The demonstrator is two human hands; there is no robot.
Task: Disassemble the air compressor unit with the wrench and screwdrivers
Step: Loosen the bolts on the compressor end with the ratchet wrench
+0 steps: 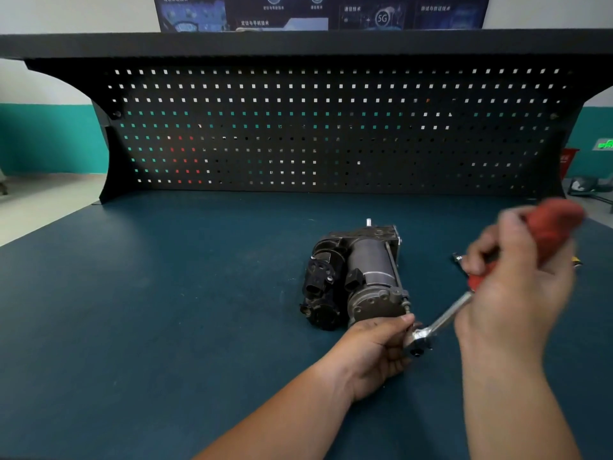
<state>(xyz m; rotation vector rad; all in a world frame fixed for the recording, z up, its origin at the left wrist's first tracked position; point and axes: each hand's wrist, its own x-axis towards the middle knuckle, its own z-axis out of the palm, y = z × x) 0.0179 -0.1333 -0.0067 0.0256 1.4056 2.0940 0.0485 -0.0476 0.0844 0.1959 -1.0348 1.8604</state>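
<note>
The air compressor unit [355, 277] lies on its side on the bench [166, 327], right of the middle and well apart from every edge, its round end cap turned towards me. A long through-bolt [394, 270] runs along its right flank, and the bolt's near end sits just beside my left thumb.

I take this for the wrench step: getting the socket onto that bolt's head so it can be loosened. My left hand [378, 350] is curled round the ratchet head of the wrench [431, 327], thumb on top, pinching it just off the end cap. My right hand [510, 293] is wrapped round the red handle, which is raised towards the bench's right edge and blurred. I cannot tell whether the socket is seated on the bolt.

Next I judge the head must go square onto the bolt, steadied by my left hand, before the right hand swings the handle; the unit lies loose and could roll or slide.

A small metal tool [457, 258] lies on the bench beyond my right hand. No brand or label is readable on the unit or wrench. Above the pegboard [298, 127] at the back edge, a dark poster [381, 18] shows "5G"; its other lettering is too blurred to read, as is a green sign [603, 144] far right.
</note>
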